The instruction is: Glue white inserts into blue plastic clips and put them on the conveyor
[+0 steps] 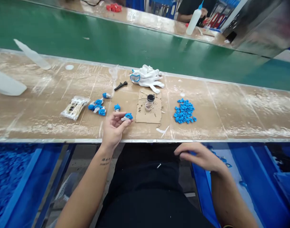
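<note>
A small blue piece (128,116), with white showing beside it, sits pinched between thumb and fingers of my left hand (112,130) over the near side of the worktop (206,126). Only the piece's own thickness parts those fingers. My right hand (200,155) hangs well to their right and nearer me, by the worktop's edge, thumb and forefinger close together; whether they grip anything, I cannot tell.

From my distant seat, I judge the piece light and fairly stiff, probably moulded plastic, smooth enough to twist in a loose pinch. Its finer edges are too small to read, so I favour a gentle hold low on opposite sides, without squeezing the top.

Another piece (117,107) stands just beyond the left fingers; a cluster (102,112) lies to their left. Beyond the fingertips and to the right, a dark-topped cup (151,98) rests on cardboard (141,118); farther right lies a blue pile (184,110).
</note>
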The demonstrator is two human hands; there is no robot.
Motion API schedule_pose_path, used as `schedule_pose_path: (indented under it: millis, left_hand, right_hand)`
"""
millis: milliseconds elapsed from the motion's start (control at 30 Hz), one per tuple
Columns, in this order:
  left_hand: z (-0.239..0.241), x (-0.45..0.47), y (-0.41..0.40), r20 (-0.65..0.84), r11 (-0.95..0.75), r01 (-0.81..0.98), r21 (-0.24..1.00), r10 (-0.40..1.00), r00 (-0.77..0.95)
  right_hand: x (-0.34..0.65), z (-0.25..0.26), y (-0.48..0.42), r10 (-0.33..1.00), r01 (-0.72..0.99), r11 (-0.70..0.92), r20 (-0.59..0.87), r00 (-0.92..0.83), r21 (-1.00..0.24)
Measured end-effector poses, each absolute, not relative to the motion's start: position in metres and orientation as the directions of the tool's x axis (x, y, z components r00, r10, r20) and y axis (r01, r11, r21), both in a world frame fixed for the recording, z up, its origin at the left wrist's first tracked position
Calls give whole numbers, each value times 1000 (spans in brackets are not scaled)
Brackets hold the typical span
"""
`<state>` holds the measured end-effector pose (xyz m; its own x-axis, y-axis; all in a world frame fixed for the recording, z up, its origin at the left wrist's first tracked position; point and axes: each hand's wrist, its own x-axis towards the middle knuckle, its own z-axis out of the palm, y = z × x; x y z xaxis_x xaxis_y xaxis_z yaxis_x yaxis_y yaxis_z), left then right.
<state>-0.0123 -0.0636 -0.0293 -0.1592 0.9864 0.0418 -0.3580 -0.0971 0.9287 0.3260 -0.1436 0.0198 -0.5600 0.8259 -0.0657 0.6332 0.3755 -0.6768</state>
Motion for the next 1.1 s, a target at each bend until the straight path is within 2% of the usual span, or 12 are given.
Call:
schedule_pose_path:
  millis: [67, 133, 167, 233, 467, 600, 733, 800, 900, 1000, 1100]
  left_hand:
    - [-26, -12, -65, 25, -79, -363, 928, 988, -151]
    - [-22, -11, -67, 10, -54, -356, 933, 992, -125]
    - [-20, -10, -68, 5, -42, -350, 936, 994, -106]
    - [-17, -8, -71, 3, -25, -337, 941, 998, -65]
    - [-14, 3, -70, 7, 4, -283, 959, 999, 38]
    - [-9, 11, -65, -32, 47, -291, 955, 998, 56]
    - [-1, 20, -63, -62, 96, -325, 941, 992, 113]
    - [2, 26, -64, -69, 117, -347, 930, 987, 148]
    - [6, 33, -67, -68, 135, -370, 919, 980, 188]
    - [8, 36, -71, -37, 109, -342, 933, 977, 210]
    - [7, 35, -72, -1, 63, -292, 954, 978, 209]
  right_hand:
    - [343, 33, -131, 938, 727, 346, 193, -289, -594]
    - [349, 33, -108, 922, 862, 323, 333, -195, -390]
    - [348, 30, -96, 916, 895, 330, 333, -225, -301]
    - [343, 21, -74, 913, 909, 366, 268, -308, -201]
    - [333, 3, -44, 890, 881, 449, 170, -424, -148]
    - [338, 8, -35, 857, 830, 514, 171, -486, -219]
    - [335, 18, -33, 847, 776, 529, 259, -464, -344]
    - [323, 26, -39, 845, 704, 530, 365, -391, -472]
    - [291, 38, -55, 848, 461, 529, 466, -254, -712]
    - [255, 43, -69, 871, 278, 480, 414, -265, -832]
    - [231, 39, -74, 894, 218, 424, 368, -257, -879]
